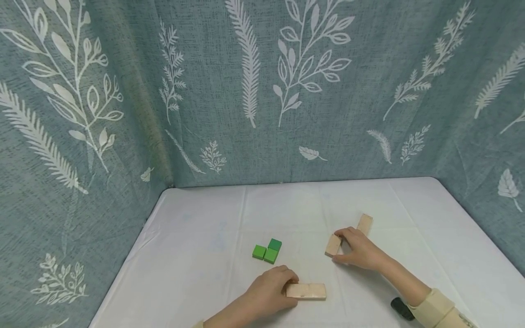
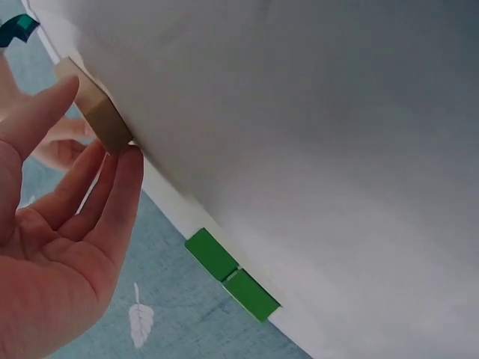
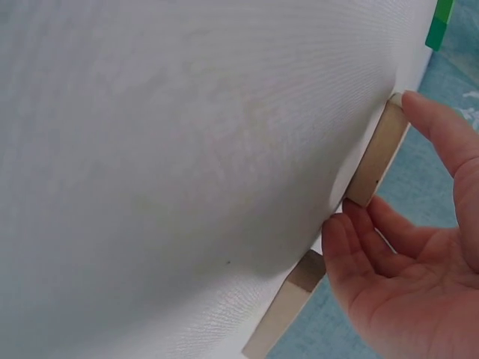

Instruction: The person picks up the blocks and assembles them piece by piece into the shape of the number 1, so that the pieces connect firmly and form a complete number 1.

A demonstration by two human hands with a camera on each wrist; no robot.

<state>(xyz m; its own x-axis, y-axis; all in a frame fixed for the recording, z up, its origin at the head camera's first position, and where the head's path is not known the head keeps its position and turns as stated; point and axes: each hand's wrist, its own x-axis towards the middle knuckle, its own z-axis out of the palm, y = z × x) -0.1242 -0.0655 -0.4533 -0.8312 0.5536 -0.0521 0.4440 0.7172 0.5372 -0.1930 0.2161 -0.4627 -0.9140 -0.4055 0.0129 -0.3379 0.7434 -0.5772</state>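
Observation:
My left hand grips one end of a plain wooden block lying flat on the table, thumb at the near side and fingers at the far side. In the left wrist view that block sits between thumb and fingertips. Farther right, my right hand pinches a second wooden block by its two ends, as the right wrist view shows on the block. Just beyond the right hand lies a third wooden block, partly hidden by it.
Three green cubes stand grouped on the white tablecloth, beyond the left hand. Near the right sleeve lies a small black object. A teal leaf-patterned curtain hangs behind the table and along its sides.

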